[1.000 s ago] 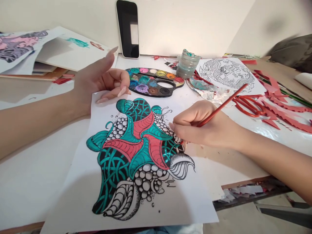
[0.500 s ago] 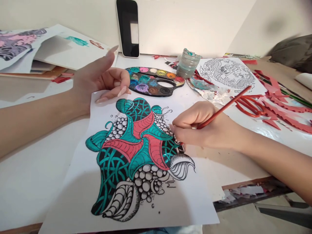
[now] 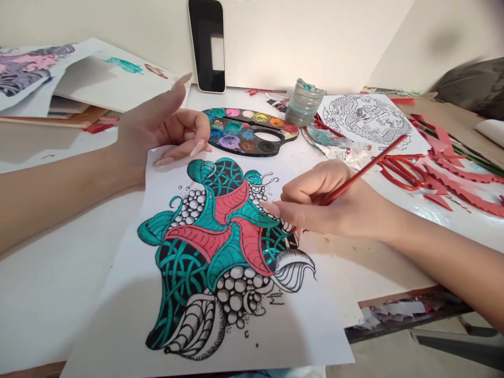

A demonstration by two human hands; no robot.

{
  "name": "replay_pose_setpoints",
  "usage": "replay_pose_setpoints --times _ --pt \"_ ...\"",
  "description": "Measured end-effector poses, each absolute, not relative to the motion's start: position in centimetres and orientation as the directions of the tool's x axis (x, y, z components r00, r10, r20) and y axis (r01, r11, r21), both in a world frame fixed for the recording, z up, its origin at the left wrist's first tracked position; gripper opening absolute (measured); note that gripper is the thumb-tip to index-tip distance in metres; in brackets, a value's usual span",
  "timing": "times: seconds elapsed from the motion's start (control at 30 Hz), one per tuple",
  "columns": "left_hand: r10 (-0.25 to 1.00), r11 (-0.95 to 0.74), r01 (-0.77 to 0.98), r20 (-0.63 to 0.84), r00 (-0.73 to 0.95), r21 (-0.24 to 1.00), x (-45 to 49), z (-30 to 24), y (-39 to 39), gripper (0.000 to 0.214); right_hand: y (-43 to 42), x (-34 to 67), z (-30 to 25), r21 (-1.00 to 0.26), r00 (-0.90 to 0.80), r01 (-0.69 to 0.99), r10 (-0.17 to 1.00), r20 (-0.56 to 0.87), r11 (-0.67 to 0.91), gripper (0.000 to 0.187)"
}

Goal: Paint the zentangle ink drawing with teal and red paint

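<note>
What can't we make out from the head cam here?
Head view:
Tip of the red-handled brush: hidden by the right hand.
Part of the ink drawing: covered by the same hand.
Top of the phone: cut off by the top edge.
Dark grey object, upper right: blurred and cut off by the right edge, kind unclear.

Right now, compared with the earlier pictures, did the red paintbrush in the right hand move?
Yes, a little: the top end of the red paintbrush has swung to the right, judged against the red scissors beyond it.
</note>
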State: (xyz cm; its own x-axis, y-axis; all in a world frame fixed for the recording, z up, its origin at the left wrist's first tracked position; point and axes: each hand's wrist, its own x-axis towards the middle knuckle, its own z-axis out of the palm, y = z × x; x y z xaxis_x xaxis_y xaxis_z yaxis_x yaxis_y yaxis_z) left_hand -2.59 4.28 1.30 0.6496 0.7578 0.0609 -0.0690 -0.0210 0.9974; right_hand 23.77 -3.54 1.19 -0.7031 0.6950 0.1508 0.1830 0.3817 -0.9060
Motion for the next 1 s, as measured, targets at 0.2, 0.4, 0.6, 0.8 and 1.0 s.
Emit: replay_pose_setpoints --times 0.2,0.4,0.6,0.8,1.0 --pt "0.741 -0.059 -0.054 0.080 0.667 0.997 -2.88 1.15 4.59 0.064 -3.39 23.86 0.51 -0.912 -0.664 0.147 0.722 0.196 0.382 0.062" --pt "0.734 -0.031 -0.046 0.054 0.677 0.998 -2.90 1.15 4.63 0.065 -3.77 23.62 0.58 -0.920 -0.621 0.204 0.771 0.144 0.336 0.064" --pt "0.756 -0.039 -0.045 0.059 0.651 0.998 -2.83 1.14 4.43 0.063 -3.85 23.41 0.97 -0.869 -0.643 0.276 0.751 0.150 0.410 0.057" --pt "0.753 -0.043 -0.047 0.064 0.655 0.998 -2.77 1.06 4.44 0.065 -3.72 23.42 0.98 -0.867 -0.649 0.236 0.735 0.195 0.439 0.056" --pt "0.740 -0.024 -0.049 0.051 0.671 0.999 -2.94 1.13 4.61 0.064 -3.66 23.48 0.98 -0.867 -0.654 0.273 0.742 0.150 0.417 0.056"
